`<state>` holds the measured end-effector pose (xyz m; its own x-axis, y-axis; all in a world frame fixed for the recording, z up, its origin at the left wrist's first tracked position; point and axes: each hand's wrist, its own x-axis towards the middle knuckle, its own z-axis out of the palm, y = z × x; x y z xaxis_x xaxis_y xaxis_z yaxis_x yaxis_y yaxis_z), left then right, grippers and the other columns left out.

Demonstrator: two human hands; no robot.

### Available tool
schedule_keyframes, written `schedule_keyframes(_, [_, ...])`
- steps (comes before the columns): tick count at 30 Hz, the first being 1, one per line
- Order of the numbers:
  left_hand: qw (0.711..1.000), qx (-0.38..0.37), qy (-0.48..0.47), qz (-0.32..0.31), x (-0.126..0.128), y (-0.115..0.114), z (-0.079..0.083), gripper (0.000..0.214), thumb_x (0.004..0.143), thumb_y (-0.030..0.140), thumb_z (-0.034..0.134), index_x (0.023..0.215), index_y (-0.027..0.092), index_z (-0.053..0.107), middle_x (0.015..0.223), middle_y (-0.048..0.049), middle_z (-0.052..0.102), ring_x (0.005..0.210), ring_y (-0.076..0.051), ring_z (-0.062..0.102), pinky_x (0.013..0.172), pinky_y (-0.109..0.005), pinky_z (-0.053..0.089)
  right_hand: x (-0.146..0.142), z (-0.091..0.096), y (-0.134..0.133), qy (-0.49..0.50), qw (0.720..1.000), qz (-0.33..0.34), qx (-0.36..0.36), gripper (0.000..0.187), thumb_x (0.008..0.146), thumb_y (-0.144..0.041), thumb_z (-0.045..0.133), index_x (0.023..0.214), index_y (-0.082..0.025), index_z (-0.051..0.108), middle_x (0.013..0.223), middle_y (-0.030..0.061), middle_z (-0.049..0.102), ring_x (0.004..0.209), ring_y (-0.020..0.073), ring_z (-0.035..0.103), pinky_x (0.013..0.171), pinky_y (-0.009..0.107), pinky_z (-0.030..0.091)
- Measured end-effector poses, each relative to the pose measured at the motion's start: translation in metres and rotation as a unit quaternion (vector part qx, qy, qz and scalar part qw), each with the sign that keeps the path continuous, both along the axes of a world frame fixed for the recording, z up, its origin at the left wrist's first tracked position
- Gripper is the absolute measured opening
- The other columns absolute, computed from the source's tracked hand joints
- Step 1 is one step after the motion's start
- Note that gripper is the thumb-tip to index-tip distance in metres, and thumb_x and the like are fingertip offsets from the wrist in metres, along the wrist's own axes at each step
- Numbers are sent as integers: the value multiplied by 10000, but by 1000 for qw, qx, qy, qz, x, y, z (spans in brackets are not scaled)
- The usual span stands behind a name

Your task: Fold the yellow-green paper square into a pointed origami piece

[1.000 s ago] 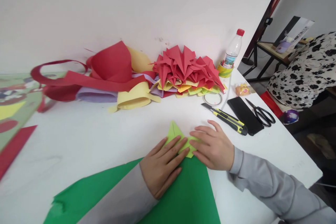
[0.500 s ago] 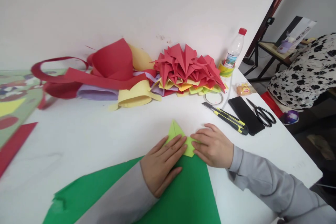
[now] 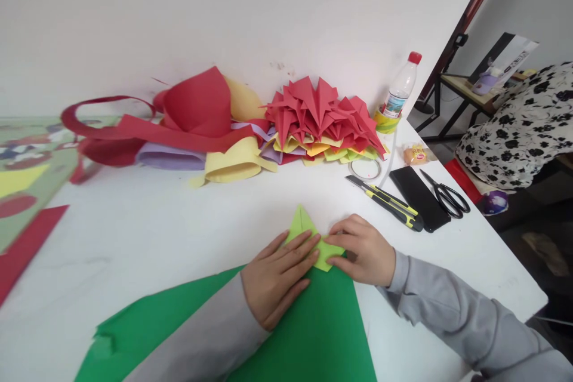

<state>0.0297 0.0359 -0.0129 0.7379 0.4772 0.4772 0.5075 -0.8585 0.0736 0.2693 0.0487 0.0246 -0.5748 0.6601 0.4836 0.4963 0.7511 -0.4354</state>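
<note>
Paper (image 3: 323, 258), lime-green and folded, lies partly under the left hand (image 3: 278, 280).

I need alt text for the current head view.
The left hand rests on folded lime-green paper; the right hand touches its right side. Behind are red paper shapes; to the right, a utility knife and scissors.

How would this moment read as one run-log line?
left hand: resting on lime paper | right hand: touching paper's right side | green sheet: partly underneath
</note>
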Motion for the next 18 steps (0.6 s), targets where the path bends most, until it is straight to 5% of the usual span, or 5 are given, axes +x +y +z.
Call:
schedule_keyframes(5, [1000, -6, 13, 15, 1, -3, 1, 416, 1001, 181, 313, 1384, 190, 475, 1449, -95, 534, 1453, -196, 305, 1189, -437, 221, -1, 1, -1, 75, 994, 16, -73, 191, 923, -283, 589, 1019, -159, 699, 984, 98, 677, 853, 162, 659, 755, 260, 562])
schedule_keyframes(10, [1000, -15, -11, -14, 0, -3, 2, 420, 952, 106, 365, 1295, 267, 544, 1494, -132, 470, 1451, -243, 311, 1122, -521, 326, -2, 10, 8, 29, 997, 8, -72, 239, 991, -267, 491, 1055, -188, 708, 962, 77, 735, 904, 173, 652, 852, 314, 531])
schedule_keyframes(18, [1000, -7, 14, 9, 4, -8, 8, 486, 892, 63, 383, 1319, 239, 532, 1440, -138, 530, 1426, -272, 359, 1118, -542, 331, -4, 11, 3, -146, 985, 19, 92, 215, 964, -298, 544, 1060, -173, 690, 1040, 82, 726, 1026, 241, 585, 992, 485, 402])
